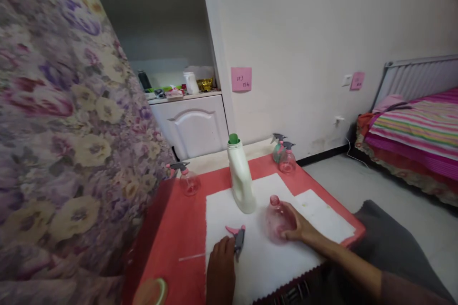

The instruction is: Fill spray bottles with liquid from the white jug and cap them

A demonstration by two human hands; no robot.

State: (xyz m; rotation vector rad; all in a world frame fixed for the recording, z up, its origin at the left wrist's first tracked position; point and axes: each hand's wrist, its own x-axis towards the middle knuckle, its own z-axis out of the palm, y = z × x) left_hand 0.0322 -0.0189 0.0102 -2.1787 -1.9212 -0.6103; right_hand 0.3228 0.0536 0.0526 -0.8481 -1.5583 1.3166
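My right hand (297, 225) is wrapped around the side of a see-through pink spray bottle (276, 226), whose neck is bare with no sprayer on it. My left hand (221, 267) has its fingers closed at a grey and pink trigger sprayer (239, 242), low over the white sheet (265, 267); the thumb is hidden. A thin pale tube (193, 257) sticks out to the left of that hand. Behind both hands stands a tall pale green jug (240, 176) with a handle and something green in its mouth.
On the red tabletop (168, 228), a pink spray bottle (189, 183) stands at the left. Another pink one (287, 161) and a green one (277, 151) are at the back right. A round green-rimmed object (161, 290) is near the front left. A flowered curtain (82, 152) hangs beside the table.
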